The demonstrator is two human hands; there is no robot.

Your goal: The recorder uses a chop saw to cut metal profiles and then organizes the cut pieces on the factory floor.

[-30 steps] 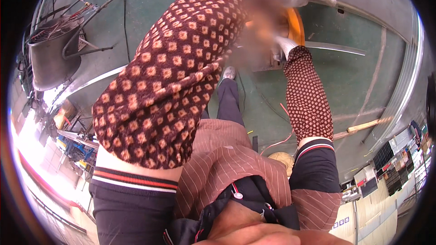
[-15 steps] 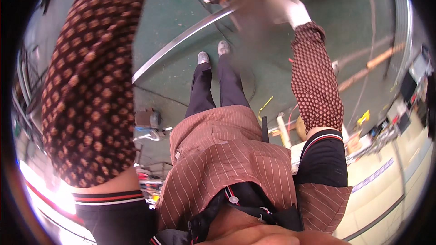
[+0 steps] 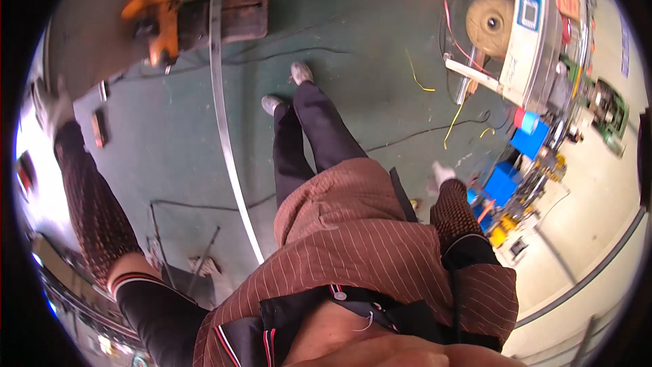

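My left hand, in a pale glove, reaches out at the far left. It is beside the lower corner of a large brown panel; the thumb side overlaps the panel's edge, and blur hides whether the fingers grip it. My right hand, also in a pale glove, is low on my right side, its fingers loosely apart and nothing seen in them. An orange machine part with a curved guard stands just right of the panel, next to a rusty metal plate.
A metal strip runs along the green floor left of my feet. Dark cables cross the floor. On the right are a white frame with a tan reel, blue bins and a bench with tools.
My body has turned to the right, so the floor strip and orange machine part appear farther left. My right hand has dropped from in front to my side; my left hand has come into view.
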